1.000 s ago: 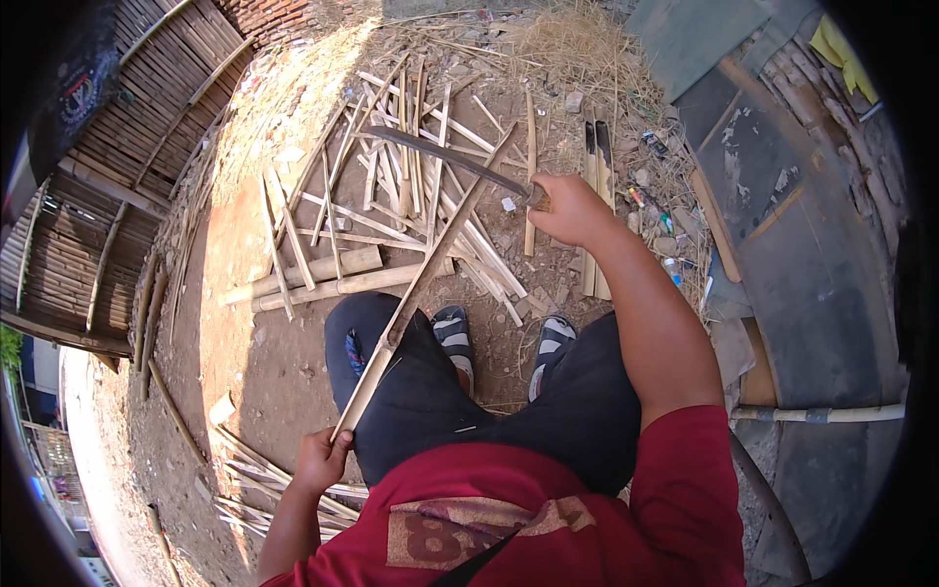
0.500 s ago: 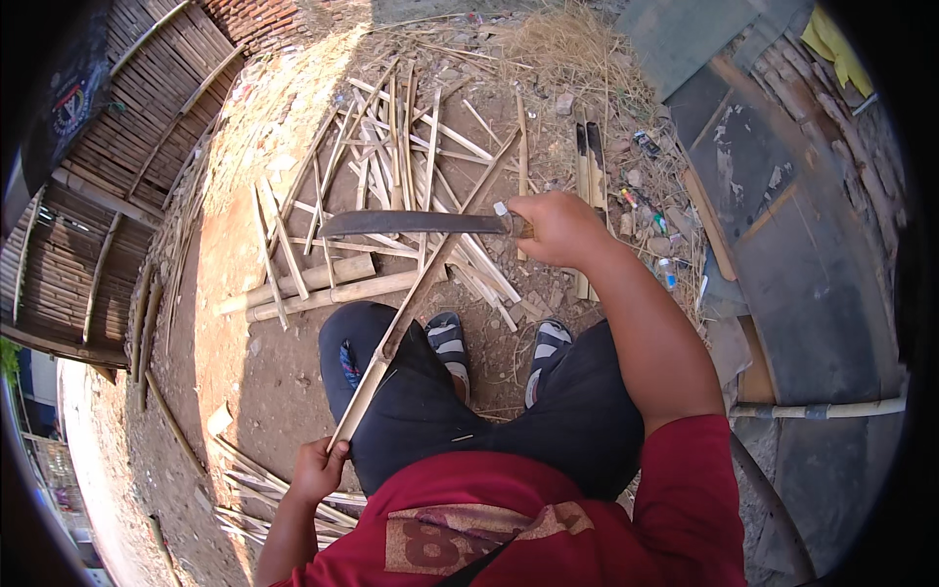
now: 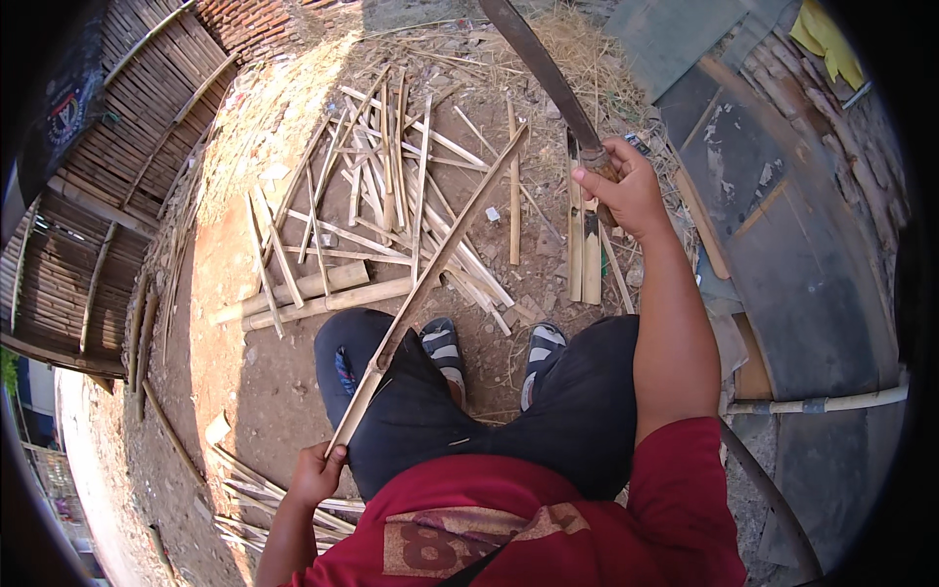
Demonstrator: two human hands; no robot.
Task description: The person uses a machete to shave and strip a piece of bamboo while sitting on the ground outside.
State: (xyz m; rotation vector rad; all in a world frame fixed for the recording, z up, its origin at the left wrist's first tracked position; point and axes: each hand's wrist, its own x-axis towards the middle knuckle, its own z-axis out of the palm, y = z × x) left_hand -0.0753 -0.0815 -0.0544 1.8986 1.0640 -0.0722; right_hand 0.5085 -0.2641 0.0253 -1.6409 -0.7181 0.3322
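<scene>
the right hand [image 3: 626,191], clenched around the handle of the long machete [image 3: 548,78], is now lifting the blade high, where half a second ago it was lying level across the bamboo strip [image 3: 430,284]. the left hand [image 3: 315,474] is still gripping that strip at its near end, beside the person's left knee, keeping it slanted over the lap toward the scattered bamboo slats [image 3: 391,186] beyond the sandalled feet [image 3: 494,352]. judging by this, another chop at the strip is being wound up.
</scene>
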